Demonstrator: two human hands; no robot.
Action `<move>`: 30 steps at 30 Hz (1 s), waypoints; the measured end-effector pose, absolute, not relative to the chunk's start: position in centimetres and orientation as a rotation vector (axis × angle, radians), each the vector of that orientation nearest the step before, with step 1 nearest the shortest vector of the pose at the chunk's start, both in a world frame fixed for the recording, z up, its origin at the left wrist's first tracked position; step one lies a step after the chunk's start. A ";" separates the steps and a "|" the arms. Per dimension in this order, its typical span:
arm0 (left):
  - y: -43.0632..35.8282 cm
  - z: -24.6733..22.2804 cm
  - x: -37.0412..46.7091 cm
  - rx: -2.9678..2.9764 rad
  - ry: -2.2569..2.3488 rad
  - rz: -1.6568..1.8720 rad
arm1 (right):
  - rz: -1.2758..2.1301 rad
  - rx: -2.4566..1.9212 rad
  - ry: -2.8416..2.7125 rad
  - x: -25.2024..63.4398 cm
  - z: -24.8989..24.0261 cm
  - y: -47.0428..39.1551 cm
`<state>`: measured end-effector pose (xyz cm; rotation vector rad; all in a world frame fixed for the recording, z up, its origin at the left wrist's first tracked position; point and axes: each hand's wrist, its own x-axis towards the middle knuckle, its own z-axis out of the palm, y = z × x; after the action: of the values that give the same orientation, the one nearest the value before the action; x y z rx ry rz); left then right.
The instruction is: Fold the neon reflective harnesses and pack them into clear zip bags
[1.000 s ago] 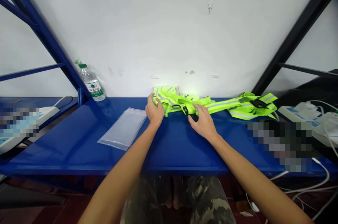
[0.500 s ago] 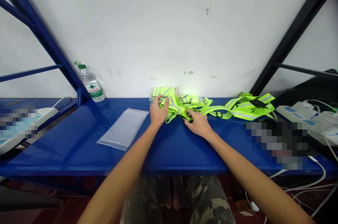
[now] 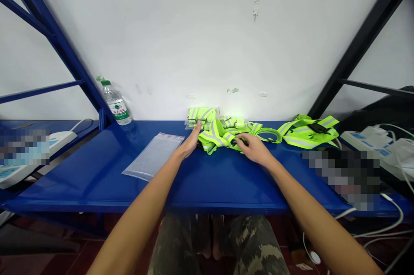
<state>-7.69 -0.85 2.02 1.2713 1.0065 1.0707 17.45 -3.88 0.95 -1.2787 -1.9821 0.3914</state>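
Note:
A heap of neon-yellow reflective strap [image 3: 215, 136] with silver stripes lies bunched on the blue table between my hands. My left hand [image 3: 190, 142] stands on edge against the heap's left side, fingers stretched out toward the wall; a small dark part shows beside it. On the right, my right hand [image 3: 254, 149] has its fingers curled and pinching a piece of the strap, near a dark fitting. A strap loop runs rightward from the heap. Behind it lie a clear-bagged folded strap [image 3: 203, 115] and a second bagged bundle [image 3: 235, 123].
Another loose reflective strap [image 3: 310, 132] with a black buckle lies farther right. Flat clear plastic bags [image 3: 155, 154] rest left of my arm. A water bottle [image 3: 118, 106] leans near the wall. Power strips [image 3: 365, 143] and white cables are at the right; a blurred dark item lies before them.
My left hand has come off the top of the strap to its left side. My right hand has shifted slightly right. The strap heap lies flatter, its right-hand loop drawn in closer.

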 end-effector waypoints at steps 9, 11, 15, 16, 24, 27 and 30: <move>-1.1 2.3 -9.4 1.417 0.973 0.889 | 1.299 -0.955 -0.937 21.0 3.9 -4.0; -1.0 1.9 -9.5 1.597 1.048 0.883 | 1.314 -0.891 -0.960 21.7 4.7 -4.4; -0.9 2.0 -9.2 1.996 1.286 0.933 | 1.144 -0.952 -1.118 22.9 6.0 -4.5; -0.8 2.3 -9.3 2.051 1.361 0.947 | 1.047 -1.000 -1.166 23.1 6.3 -4.5; -0.3 6.0 -12.7 1.815 2.028 1.633 | 0.243 -1.439 -1.455 26.7 8.8 -4.7; -0.4 7.1 -13.8 1.689 2.119 1.876 | 0.119 -1.411 -1.447 27.6 8.8 -4.6; -0.3 8.1 -14.2 1.657 2.106 2.038 | 0.046 -1.392 -1.453 27.8 8.5 -4.2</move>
<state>-14.20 -0.32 8.11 1.6565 2.1056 2.0379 27.82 -4.25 8.51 -1.3924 -1.4534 0.0463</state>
